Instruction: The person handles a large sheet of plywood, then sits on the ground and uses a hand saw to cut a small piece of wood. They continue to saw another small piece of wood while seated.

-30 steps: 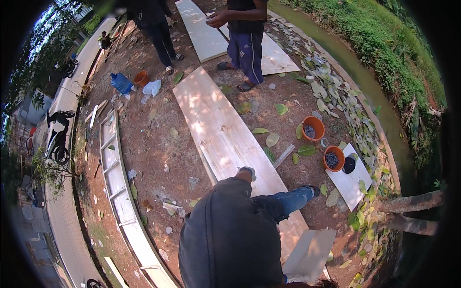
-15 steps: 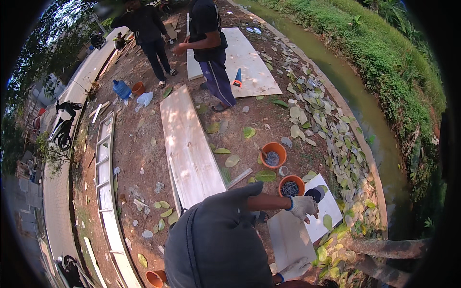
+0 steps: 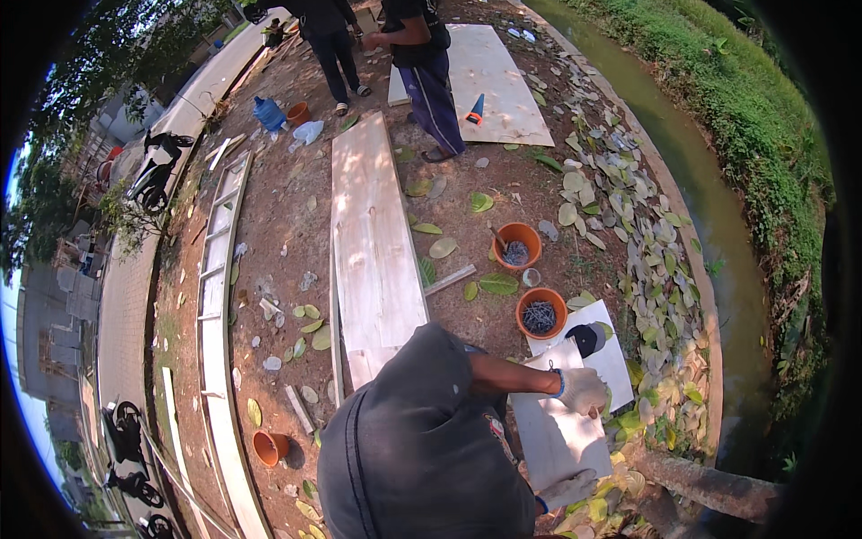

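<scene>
- left hand (image 3: 582, 390), gloved, fingers closed on the top edge of a small board (image 3: 557, 436).
- right hand (image 3: 567, 490), gloved, grips the board's lower corner; how tight, cannot tell.
- the board lies on the dirt beside a white sheet (image 3: 611, 355), near the nail pot (image 3: 540, 312).
- the board looks bare and no tool is in hand, so work on it seems barely begun.
- long plank (image 3: 373, 242) lies well apart.

Long plank (image 3: 373, 242), two orange bowls (image 3: 517, 244)
</scene>
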`<state>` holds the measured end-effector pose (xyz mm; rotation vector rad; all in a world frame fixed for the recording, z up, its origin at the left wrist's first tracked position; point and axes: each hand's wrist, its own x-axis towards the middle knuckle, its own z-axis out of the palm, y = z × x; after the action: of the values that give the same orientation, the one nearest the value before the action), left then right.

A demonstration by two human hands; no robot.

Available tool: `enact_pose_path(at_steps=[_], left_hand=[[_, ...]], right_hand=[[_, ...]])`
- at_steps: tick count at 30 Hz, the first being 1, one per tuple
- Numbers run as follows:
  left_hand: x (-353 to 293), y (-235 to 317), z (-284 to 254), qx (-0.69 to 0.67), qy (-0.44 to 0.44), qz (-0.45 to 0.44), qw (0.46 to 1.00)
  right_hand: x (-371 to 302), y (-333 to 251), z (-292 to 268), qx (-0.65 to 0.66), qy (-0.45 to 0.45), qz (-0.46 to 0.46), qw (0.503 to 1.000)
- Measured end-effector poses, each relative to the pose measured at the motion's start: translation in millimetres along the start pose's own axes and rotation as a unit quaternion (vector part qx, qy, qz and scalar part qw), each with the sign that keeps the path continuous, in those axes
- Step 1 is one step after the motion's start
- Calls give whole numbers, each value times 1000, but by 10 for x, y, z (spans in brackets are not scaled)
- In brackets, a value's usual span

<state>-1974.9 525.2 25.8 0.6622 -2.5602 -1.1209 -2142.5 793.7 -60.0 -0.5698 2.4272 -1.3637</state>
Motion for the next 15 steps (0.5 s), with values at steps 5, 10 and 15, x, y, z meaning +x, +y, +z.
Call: enact_pose_path(at_steps=[5,10,15], left_hand=[[331,529,851,-128,38,-26,991],[635,1096,1315,-39,15,-75,996],[1027,1457,1494,32,16,-105,994]], right_hand=[[820,381,-996,-11,-111,0,994],[1118,109,-1722,35,-132,13,991],[1530,295,-1951,60,-97,9,993]])
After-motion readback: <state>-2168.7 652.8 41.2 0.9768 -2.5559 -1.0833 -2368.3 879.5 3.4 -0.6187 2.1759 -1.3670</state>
